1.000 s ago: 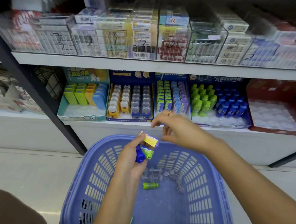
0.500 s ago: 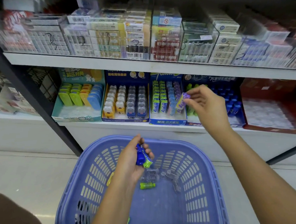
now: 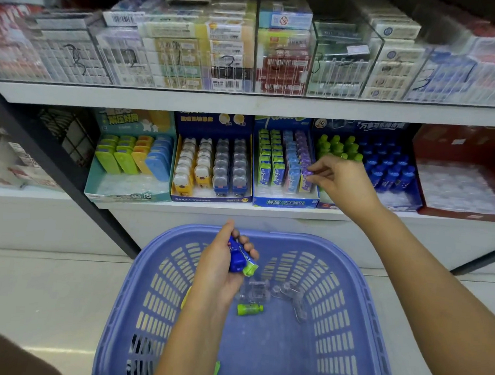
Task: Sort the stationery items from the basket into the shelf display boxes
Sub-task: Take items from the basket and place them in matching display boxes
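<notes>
Head view. The right hand [image 3: 344,183] reaches to the lower shelf [image 3: 182,207], with thumb and forefinger pinching the purple packet [image 3: 306,179] at its upper right edge. The packet stands upright at the front of the rightmost, purple column of the blue display box [image 3: 285,202], so it lies just left of the fingertips and inside the box. The remaining fingers of this hand are loosely curled above the neighbouring bottle box [image 3: 394,203], which holds green and blue bottles. The left hand [image 3: 220,267] hovers over the far side of the purple basket [image 3: 154,259], palm turned inward, its fingers curled round two items: a blue bottle-shaped piece [image 3: 236,257] and, pressed beside it on the finger side, a green packet [image 3: 249,269] whose end projects below the fingers. On the basket floor, just below this hand, lie a green bottle [image 3: 250,309] on its side and several clear plastic pieces [image 3: 288,294]. To the left of the blue display box stand an animal-figure box [image 3: 211,198] and a teal box [image 3: 127,194]; at far right is a red box [image 3: 463,213].
</notes>
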Action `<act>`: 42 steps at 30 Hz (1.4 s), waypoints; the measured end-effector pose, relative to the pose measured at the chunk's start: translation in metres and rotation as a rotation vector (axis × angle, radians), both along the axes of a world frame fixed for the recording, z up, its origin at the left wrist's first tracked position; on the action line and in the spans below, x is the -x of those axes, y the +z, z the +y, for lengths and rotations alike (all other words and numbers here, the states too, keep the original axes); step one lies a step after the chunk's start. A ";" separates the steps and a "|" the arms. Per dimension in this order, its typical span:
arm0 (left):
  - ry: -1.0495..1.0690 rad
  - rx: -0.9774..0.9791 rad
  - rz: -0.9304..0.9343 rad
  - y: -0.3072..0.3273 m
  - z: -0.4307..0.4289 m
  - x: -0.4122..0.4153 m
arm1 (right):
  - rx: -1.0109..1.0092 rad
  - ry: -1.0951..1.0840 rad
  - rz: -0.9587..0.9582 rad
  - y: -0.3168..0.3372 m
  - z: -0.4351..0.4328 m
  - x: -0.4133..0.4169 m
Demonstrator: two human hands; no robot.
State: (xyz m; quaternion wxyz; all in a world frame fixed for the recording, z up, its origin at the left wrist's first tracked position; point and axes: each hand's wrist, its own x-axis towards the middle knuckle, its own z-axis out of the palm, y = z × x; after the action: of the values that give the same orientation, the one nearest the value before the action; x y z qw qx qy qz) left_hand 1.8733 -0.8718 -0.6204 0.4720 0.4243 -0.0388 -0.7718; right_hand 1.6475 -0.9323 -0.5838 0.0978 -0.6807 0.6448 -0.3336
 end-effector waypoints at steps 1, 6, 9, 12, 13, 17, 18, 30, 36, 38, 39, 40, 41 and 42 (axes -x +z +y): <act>0.005 0.001 0.013 0.000 -0.001 0.000 | 0.008 -0.001 0.015 -0.003 0.000 0.000; 0.050 -0.013 0.070 0.003 -0.002 0.000 | -0.016 -0.031 0.224 0.004 -0.003 0.000; 0.078 -0.045 0.091 0.007 0.001 0.000 | -0.037 -0.051 0.274 0.014 0.006 -0.017; 0.087 -0.016 0.017 0.009 0.002 0.001 | -0.162 0.076 -0.005 0.025 0.028 -0.054; 0.087 0.009 -0.022 0.010 0.003 0.002 | -0.262 0.158 -0.117 0.027 0.037 -0.067; 0.039 0.126 -0.129 0.015 0.009 0.008 | -0.472 0.327 -0.196 0.024 0.064 -0.103; 0.022 0.149 -0.141 0.017 0.011 0.008 | -0.465 0.315 -0.163 0.024 0.068 -0.105; -0.067 0.132 -0.251 0.026 0.012 0.010 | -0.227 0.007 -0.266 0.055 0.042 -0.023; -0.133 0.157 -0.118 0.011 0.012 0.013 | -0.084 -0.371 0.008 0.046 0.033 0.074; -0.156 0.165 -0.049 0.009 0.013 0.018 | -0.112 -0.424 0.050 0.037 0.035 0.092; -0.155 0.162 -0.015 0.008 0.014 0.020 | -0.117 -0.452 0.069 0.034 0.036 0.099; -0.146 0.153 0.014 0.008 0.016 0.023 | -0.118 -0.480 0.085 0.032 0.038 0.106; -0.137 0.144 0.034 0.008 0.017 0.025 | -0.117 -0.504 0.111 0.032 0.039 0.113; -0.129 0.137 0.046 0.008 0.017 0.028 | -0.115 -0.524 0.148 0.033 0.040 0.118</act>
State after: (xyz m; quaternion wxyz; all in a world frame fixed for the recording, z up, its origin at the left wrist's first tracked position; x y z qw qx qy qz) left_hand 1.8453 -0.8547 -0.6125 0.4502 0.3698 -0.1081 -0.8055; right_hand 1.5291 -0.8926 -0.5513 -0.0004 -0.5067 0.8221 -0.2597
